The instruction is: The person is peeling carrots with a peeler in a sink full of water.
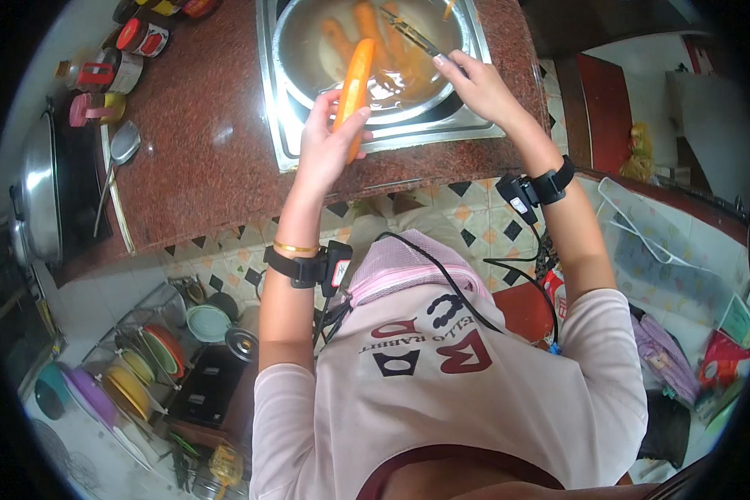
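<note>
Over the near rim of a round metal basin [465,39], my left hand [331,134] grips a peeled orange carrot [354,87], its narrow end pointing up toward the water. My right hand [472,81] holds a vegetable peeler [412,32] by its dark handle above the basin's right part, apart from the carrot. Bits of orange peel cling to the peeler. Several unpeeled-looking carrots [367,24] lie in the cloudy water, with peelings [406,78] near them. The basin sits in a stainless steel sink [274,106].
A reddish stone countertop [206,125] surrounds the sink. Jars [142,37] and bottles stand at the back left. A metal ladle [125,144] lies beside the stove, where a large lidded pan [40,187] sits. A dish rack with coloured plates [125,390] stands below left.
</note>
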Tool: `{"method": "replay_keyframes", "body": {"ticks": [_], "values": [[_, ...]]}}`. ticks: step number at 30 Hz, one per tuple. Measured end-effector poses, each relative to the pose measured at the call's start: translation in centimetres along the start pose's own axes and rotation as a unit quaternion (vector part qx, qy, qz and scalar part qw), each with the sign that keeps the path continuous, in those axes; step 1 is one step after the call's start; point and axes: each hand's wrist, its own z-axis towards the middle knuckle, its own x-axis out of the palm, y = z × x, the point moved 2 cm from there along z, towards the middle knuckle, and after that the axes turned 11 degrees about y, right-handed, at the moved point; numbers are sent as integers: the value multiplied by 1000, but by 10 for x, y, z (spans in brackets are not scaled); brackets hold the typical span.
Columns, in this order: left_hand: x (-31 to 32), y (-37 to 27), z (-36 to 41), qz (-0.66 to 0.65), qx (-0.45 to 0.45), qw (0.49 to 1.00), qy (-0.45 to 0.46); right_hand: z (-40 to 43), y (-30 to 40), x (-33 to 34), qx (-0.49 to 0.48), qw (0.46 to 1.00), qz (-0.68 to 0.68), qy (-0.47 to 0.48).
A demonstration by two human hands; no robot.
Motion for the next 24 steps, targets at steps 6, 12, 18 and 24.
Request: {"method": "replay_keyframes", "body": {"ticks": [6,12,18,24], "values": [[-3,1,7,66,11,998,-18,-11,19,7,-49,998,4,31],[-8,9,15,174,29,983,-42,-23,38,21,-131,984,-120,33],[-8,14,16,218,64,973,-46,-20,38,28,-163,968,-189,-20],[-4,8,12,162,23,986,-24,-13,32,21,-161,971,-176,-30]]}}
